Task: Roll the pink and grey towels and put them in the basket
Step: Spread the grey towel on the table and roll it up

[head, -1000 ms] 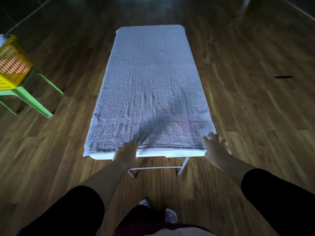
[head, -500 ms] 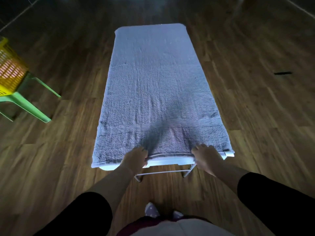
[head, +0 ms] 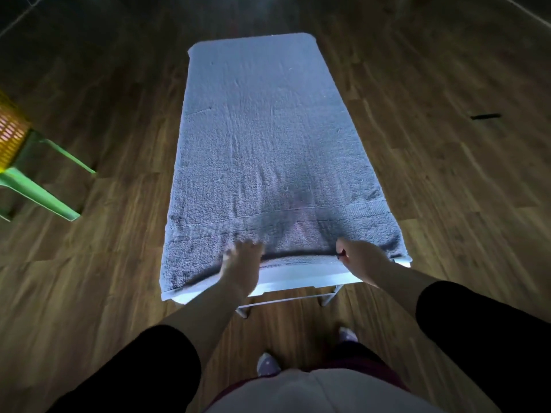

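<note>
Left hand (head: 242, 263) flat; right hand (head: 362, 259) curled

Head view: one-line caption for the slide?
Right hand grips the near hem of a grey towel spread on a white table; left hand rests on it.

Single head-worn wide-angle view, looking forward and steeply down from the worktop's (head: 301, 275) near end, along its length, close range.

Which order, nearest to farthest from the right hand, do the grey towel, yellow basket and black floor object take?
1. grey towel: gripped by the right hand, near edge.
2. black object: floor, to the right.
3. yellow basket: far left.
</note>
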Tool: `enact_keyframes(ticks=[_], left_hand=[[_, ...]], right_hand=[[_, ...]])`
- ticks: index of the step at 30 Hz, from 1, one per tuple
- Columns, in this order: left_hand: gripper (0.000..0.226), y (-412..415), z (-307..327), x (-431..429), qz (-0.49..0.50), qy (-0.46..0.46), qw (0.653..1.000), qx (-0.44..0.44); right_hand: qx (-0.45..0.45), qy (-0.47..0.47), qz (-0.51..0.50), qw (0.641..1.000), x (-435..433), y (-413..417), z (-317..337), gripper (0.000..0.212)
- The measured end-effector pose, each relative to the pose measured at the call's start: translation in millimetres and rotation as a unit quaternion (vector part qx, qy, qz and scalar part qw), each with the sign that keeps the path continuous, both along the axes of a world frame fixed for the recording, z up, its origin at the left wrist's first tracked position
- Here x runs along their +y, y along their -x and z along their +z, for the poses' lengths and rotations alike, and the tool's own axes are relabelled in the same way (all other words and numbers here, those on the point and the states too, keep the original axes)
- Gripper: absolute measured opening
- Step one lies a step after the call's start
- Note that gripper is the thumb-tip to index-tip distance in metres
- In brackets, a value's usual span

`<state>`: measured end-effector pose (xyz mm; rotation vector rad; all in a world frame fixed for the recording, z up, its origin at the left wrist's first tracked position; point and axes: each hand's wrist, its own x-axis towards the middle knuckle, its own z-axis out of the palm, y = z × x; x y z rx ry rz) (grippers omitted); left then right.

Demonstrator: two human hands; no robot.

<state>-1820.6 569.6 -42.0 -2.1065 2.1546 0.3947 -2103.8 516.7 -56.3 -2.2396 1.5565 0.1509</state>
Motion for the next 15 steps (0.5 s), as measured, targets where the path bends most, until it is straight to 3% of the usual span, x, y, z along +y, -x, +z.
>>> enact_keyframes(ticks=[4, 9, 12, 15], left_hand=[[0.041, 43.5, -12.8, 9.7, -0.087, -0.019, 0.995, 0.045], [0.044, 62.1, -25.1, 5.6, -0.076, -0.05, 0.996, 0.003], [0.044, 62.8, -20.4, -2.2, -0.045, -0.073, 0.996, 0.03], [0.04, 66.9, -15.3, -6.9, -0.02, -0.073, 0.996, 0.038]], right_hand=[[0.007, 0.028, 0.011, 1.0, -5.7, -0.3, -3.8, 0.012], [-0.039, 0.032, 0.077, 0.996, -9.2, 18.1, -7.4, 0.012], [-0.014, 0.012, 0.123, 0.992, -12.2, 43.9, -8.1, 0.029], [-0.021, 0.008, 0.082, 0.996, -17.2, 74.4, -13.1, 0.033]])
